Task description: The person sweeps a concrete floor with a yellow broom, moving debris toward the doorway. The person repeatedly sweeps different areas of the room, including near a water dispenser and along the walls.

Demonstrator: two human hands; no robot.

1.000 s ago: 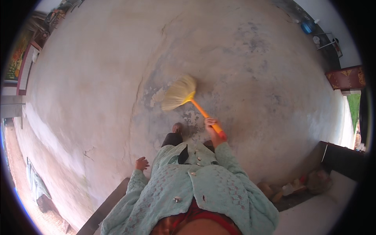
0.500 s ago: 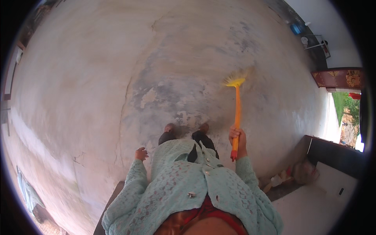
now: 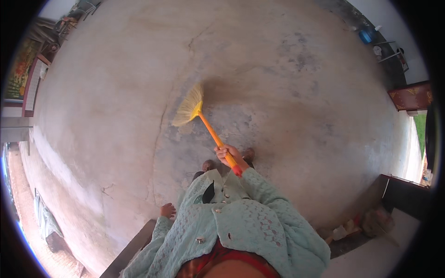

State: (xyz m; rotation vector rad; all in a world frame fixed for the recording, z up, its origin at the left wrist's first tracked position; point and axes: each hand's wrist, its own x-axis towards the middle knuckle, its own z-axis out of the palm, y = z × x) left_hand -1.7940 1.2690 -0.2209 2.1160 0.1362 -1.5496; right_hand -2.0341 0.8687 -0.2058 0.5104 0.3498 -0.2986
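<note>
My right hand grips the orange handle of a short broom. Its yellow bristle fan rests on the grey concrete floor, ahead of my feet and to the left. My left hand hangs at my side, loosely curled, with nothing in it. Both arms wear light green lace sleeves.
A crack runs through the concrete floor ahead. A dark low wall and a heap of rubbish lie at the right. A blue container and chair stand far right. A dark ledge is by my left side.
The broom swung right half a second ago and has now swept back to the left, bristles ahead of my left foot. My left hand stayed at my side.
</note>
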